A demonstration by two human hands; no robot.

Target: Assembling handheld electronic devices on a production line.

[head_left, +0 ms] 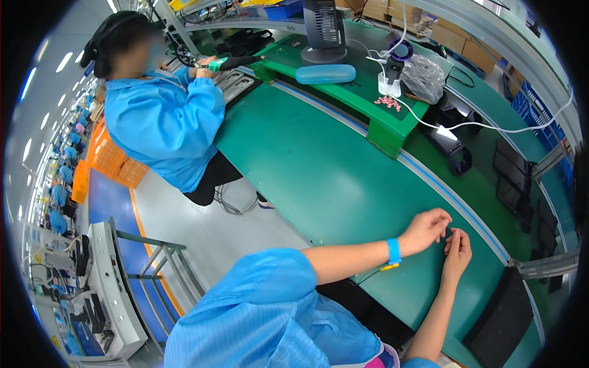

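Observation:
Above the green work table (294, 165), my left hand (424, 230) is curled, its fingertips drawn together and pointing right. Around that wrist runs a blue strap (393, 251) with a yellow clip and a thin dark cord. My right hand (458, 253) is close beside it on the right, thumb and fingers pressed together, fingertips almost meeting those of the left. Whatever the fingers pinch, if anything, is too small to make out. A flat black pad (500, 316) lies on the table to the right of my right forearm.
A co-worker (162, 122) at the far left grips a green-and-black power screwdriver (230, 63). Beyond my hands, a raised green shelf (392, 126) bears a black fan (324, 30), a blue case (325, 74), small pink pieces (388, 103) and a plastic bag (423, 78). Black parts (514, 184) lie farther right.

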